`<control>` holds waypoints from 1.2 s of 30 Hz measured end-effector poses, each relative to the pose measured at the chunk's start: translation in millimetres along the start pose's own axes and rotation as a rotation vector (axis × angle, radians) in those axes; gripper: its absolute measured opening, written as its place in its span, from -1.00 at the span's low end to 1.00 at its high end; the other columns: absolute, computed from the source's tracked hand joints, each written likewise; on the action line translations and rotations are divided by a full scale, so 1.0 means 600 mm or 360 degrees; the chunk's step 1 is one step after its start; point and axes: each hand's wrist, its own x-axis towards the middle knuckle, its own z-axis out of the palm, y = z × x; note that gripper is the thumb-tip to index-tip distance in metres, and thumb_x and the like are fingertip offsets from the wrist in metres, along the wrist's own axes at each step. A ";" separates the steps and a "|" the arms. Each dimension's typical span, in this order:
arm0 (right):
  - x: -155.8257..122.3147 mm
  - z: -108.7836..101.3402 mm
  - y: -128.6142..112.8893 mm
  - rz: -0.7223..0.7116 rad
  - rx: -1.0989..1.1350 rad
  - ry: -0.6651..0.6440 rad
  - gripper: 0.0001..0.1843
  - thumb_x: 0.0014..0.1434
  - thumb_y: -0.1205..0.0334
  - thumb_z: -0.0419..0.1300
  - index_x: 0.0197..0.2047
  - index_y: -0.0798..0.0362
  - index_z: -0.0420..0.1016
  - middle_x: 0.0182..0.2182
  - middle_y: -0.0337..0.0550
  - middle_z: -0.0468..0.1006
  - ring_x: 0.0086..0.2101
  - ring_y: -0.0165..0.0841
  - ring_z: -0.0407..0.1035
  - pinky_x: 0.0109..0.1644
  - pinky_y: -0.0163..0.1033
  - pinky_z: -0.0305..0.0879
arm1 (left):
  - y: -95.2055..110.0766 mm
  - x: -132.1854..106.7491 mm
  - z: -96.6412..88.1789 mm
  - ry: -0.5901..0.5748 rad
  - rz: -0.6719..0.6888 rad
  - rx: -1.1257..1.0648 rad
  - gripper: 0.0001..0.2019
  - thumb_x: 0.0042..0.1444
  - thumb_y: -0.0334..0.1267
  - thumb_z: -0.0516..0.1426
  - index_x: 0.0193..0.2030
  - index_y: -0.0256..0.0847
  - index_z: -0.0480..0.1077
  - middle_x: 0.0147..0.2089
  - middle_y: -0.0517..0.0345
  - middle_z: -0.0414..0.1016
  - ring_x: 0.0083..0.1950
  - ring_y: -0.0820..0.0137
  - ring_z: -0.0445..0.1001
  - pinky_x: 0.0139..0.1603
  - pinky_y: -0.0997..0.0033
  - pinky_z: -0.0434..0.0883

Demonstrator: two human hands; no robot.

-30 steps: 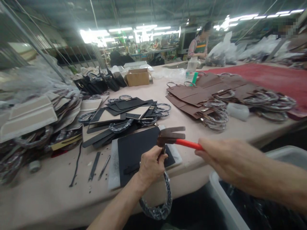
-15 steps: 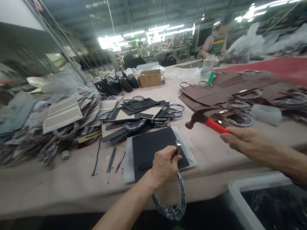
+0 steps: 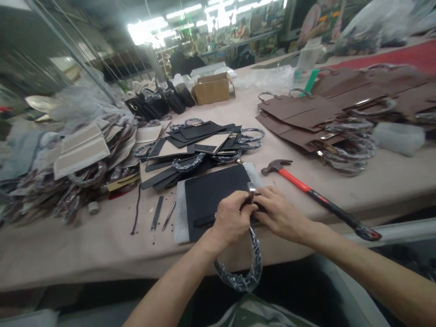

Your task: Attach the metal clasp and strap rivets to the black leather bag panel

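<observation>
A black bag panel lies on a white board at the table's near edge. My left hand is closed in a pinch on a short dark strap with a shiny metal fitting, held upright over the panel's right side. From the right, my right hand has its fingers closed on the same strap; its fingertips are partly hidden. A plastic-wrapped bag handle hangs in a loop below my hands, over the table edge. The claw hammer with the red and black handle rests on the table to the right.
Black bag panels are piled behind the board, brown bag panels to the right. Beige pieces heap up at left. A metal punch and a dark strip lie left of the board. A cardboard box stands farther back.
My right hand has put the hammer down on the table and moved left to the strap beside my left hand. My left hand keeps its pinch. The view has tipped down slightly.
</observation>
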 end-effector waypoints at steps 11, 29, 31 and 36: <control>0.018 -0.003 -0.020 -0.0034 -0.0352 -0.0108 -0.82 0.30 0.34 0.28 -0.02 0.07 0.56 -0.04 -0.03 0.52 -0.08 -0.12 0.33 0.03 0.00 0.09 | -0.022 -0.021 -0.271 0.0436 -0.0690 0.0647 -0.69 0.09 0.01 0.21 -0.37 -0.24 0.52 -0.39 0.09 0.57 -0.29 0.25 0.54 -0.30 0.40 0.42; 0.033 0.009 -0.016 -0.0477 -0.0500 -0.0254 -0.64 0.26 0.62 0.04 0.01 0.14 0.48 -0.21 -0.04 0.39 -0.26 -0.21 0.21 -0.21 -0.14 0.16 | -0.012 -0.115 -0.167 -0.0235 0.0112 0.1376 -0.81 0.31 -0.41 0.15 0.03 -0.23 0.48 -0.02 0.01 0.51 -0.01 0.18 0.49 0.00 0.18 0.53; 0.029 0.011 -0.011 -0.0494 -0.0453 -0.0194 -0.60 0.20 0.65 0.02 -0.01 0.14 0.48 -0.17 -0.02 0.41 -0.23 -0.21 0.23 -0.18 -0.14 0.18 | -0.005 -0.103 -0.144 -0.0364 0.0148 0.1560 -0.82 0.26 -0.51 0.13 -0.08 -0.26 0.49 -0.12 0.01 0.49 -0.10 0.13 0.46 -0.11 0.10 0.54; 0.018 0.015 0.006 -0.0574 -0.0184 -0.0048 -0.69 0.13 0.65 0.04 -0.20 0.12 0.46 -0.14 -0.04 0.42 -0.21 -0.26 0.25 -0.17 -0.18 0.19 | -0.022 -0.106 -0.162 -0.0419 0.0531 0.1581 -0.79 0.23 -0.61 0.03 -0.24 -0.31 0.44 -0.23 -0.04 0.46 -0.22 0.13 0.43 -0.26 0.08 0.54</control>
